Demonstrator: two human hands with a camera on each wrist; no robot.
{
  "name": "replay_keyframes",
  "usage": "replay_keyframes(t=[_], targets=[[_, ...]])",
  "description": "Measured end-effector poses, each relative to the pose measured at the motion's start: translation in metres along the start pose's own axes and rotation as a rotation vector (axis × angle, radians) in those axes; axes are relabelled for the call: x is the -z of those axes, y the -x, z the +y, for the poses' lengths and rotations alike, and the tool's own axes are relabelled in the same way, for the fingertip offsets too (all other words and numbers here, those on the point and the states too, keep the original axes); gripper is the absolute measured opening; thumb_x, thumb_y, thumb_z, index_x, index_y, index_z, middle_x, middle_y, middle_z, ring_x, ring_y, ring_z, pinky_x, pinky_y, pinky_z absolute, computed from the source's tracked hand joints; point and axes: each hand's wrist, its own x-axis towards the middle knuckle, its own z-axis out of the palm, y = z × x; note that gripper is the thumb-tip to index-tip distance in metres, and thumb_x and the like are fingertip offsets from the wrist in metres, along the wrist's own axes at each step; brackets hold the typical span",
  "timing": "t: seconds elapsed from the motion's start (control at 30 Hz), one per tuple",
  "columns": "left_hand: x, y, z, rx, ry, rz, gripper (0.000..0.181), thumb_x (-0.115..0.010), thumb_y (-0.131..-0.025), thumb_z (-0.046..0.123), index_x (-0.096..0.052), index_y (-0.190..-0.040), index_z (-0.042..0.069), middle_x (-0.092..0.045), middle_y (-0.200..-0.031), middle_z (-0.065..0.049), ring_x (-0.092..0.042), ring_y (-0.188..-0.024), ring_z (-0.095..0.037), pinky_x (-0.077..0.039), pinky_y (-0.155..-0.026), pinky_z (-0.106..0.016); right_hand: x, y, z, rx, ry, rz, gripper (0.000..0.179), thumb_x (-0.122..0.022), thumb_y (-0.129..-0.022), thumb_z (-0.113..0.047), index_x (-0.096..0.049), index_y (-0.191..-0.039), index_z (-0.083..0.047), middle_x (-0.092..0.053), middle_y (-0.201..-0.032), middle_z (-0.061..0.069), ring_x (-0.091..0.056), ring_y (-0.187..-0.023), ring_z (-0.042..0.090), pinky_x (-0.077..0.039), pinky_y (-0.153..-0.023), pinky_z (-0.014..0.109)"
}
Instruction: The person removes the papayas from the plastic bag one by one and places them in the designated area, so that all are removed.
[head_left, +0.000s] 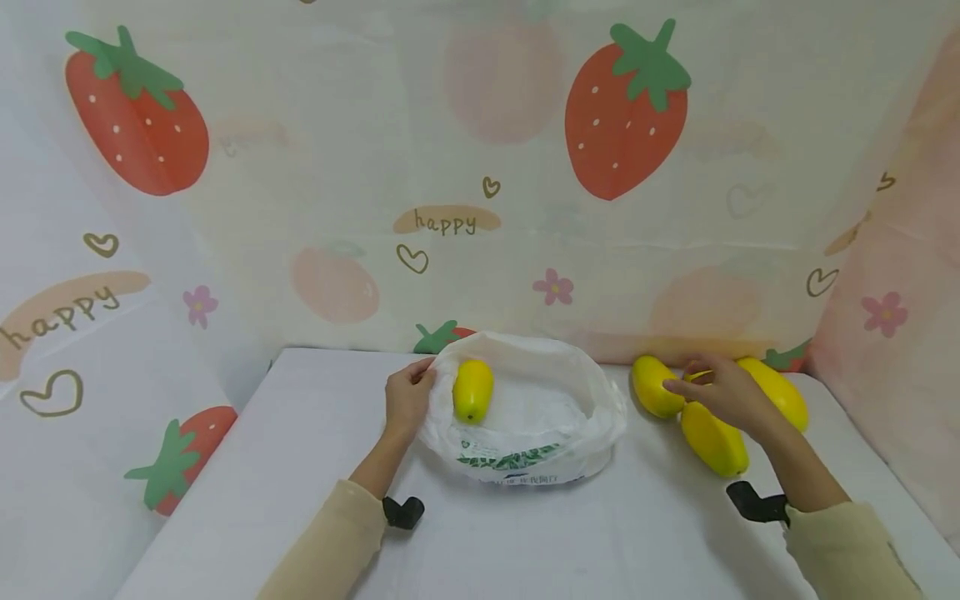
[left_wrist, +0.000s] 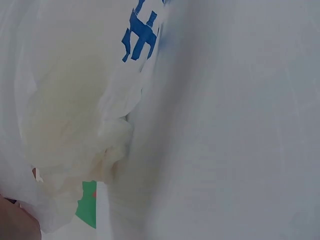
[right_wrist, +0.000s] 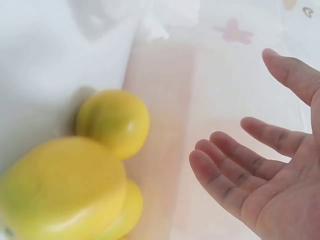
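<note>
A white plastic bag point(head_left: 592, 442) with green print stands with its mouth spread wide on the table. Inside it, against the left wall, lies a yellow mango-like fruit point(head_left: 473, 390). My left hand point(head_left: 407, 400) pinches the bag's left rim. To the right of the bag, more yellow fruits lie close together: one on the left point(head_left: 654, 386), one in front point(head_left: 716, 443) and one at the right point(head_left: 783, 398). Above this group hovers my right hand point(head_left: 720, 390), holding nothing. Its fingers point(right_wrist: 220, 180) are spread and loosely bent in the right wrist view, apart from the fruits.
The white table point(head_left: 600, 542) ends at the back against a printed cloth point(head_left: 360, 150) with strawberries and lettering. Cloth also hangs along the left and right sides. The right-hand fruits lie near the back edge.
</note>
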Motion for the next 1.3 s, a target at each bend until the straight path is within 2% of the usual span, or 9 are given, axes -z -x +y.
replay_keyframes(t=[0.17, 0.4, 0.6, 0.9, 1.3], targets=[[0.000, 0.000, 0.001, -0.028, -0.030, -0.001, 0.029, -0.058, -0.097, 0.016, -0.068, -0.122, 0.005, -0.071, -0.115, -0.015, -0.065, -0.097, -0.025, -0.056, -0.089, -0.031, -0.004, -0.009, -0.014, 0.058, -0.020, 0.003, 0.069, -0.063, -0.092, -0.045, -0.045, -0.139, 0.002, -0.051, -0.136, 0.030, -0.054, -0.117, 0.043, -0.057, -0.088, 0.047], [0.004, 0.000, -0.001, -0.019, -0.005, 0.018, 0.029, -0.058, -0.096, 0.016, -0.068, -0.121, 0.004, -0.071, -0.113, -0.016, -0.065, -0.095, -0.024, -0.055, -0.082, -0.020, -0.015, -0.023, -0.040, 0.035, -0.035, -0.043, 0.069, -0.063, -0.091, -0.044, -0.042, -0.142, -0.002, -0.050, -0.137, 0.028, -0.051, -0.121, 0.041, -0.051, -0.099, 0.052], [0.004, -0.001, -0.002, -0.005, -0.001, 0.000, 0.029, -0.058, -0.097, 0.015, -0.068, -0.122, 0.004, -0.071, -0.115, -0.016, -0.064, -0.096, -0.023, -0.051, -0.077, -0.013, -0.023, -0.039, -0.056, 0.070, -0.069, -0.061, 0.066, -0.065, -0.091, -0.041, -0.044, -0.141, -0.004, -0.051, -0.136, 0.026, -0.053, -0.121, 0.038, -0.049, -0.101, 0.051], [0.004, -0.001, -0.004, 0.003, -0.009, 0.000, 0.029, -0.058, -0.097, 0.016, -0.068, -0.122, 0.006, -0.071, -0.115, -0.014, -0.063, -0.095, -0.023, -0.050, -0.076, -0.013, -0.036, -0.061, -0.074, 0.102, -0.107, -0.095, 0.062, -0.067, -0.090, -0.037, -0.048, -0.139, -0.004, -0.053, -0.135, 0.024, -0.054, -0.121, 0.037, -0.051, -0.100, 0.049], [0.002, 0.000, -0.002, -0.001, -0.004, 0.010, 0.028, -0.059, -0.096, 0.015, -0.068, -0.121, 0.005, -0.071, -0.116, -0.014, -0.065, -0.098, -0.023, -0.053, -0.081, -0.017, -0.055, -0.079, -0.097, 0.220, -0.102, -0.085, 0.053, -0.068, -0.090, -0.025, -0.052, -0.133, 0.001, -0.057, -0.128, 0.027, -0.058, -0.114, 0.037, -0.053, -0.095, 0.047]])
